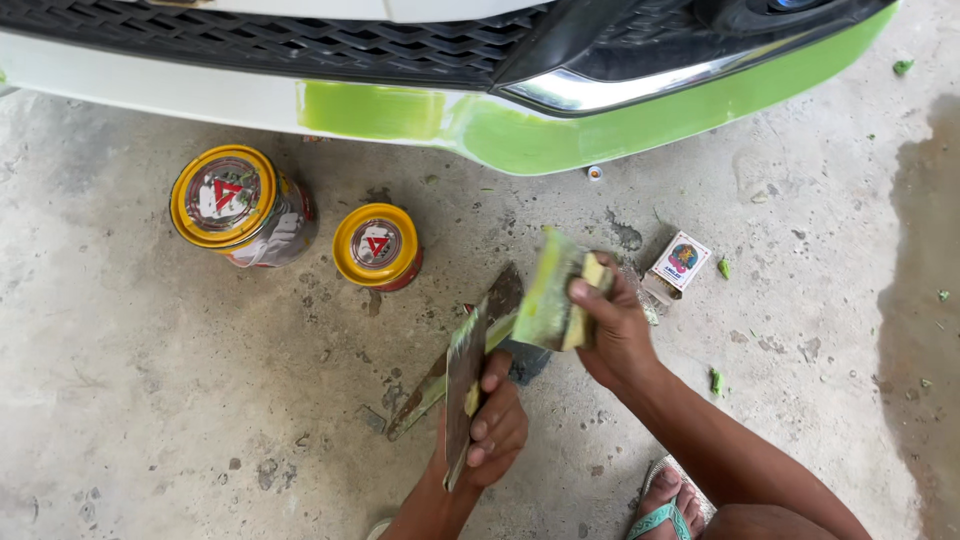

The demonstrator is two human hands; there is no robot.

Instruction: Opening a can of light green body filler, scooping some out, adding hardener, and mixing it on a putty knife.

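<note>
My left hand (495, 425) grips a thin flat metal board (464, 385) on edge, smeared with green putty. My right hand (612, 325) holds a wide putty scraper (550, 290) coated in green filler, pressed against a long dark blade (455, 362) that slants down to the floor between the hands. Ahead, a white car bumper (180, 85) carries a broad patch of green filler (520, 130) along its lower lip.
Two yellow-lidded tins stand on the concrete floor: a large one (225, 195) at the left and a smaller one (376, 243) beside it. A small printed box (680, 260) lies to the right. Green putty crumbs dot the floor. My sandalled foot (665, 510) is at the bottom.
</note>
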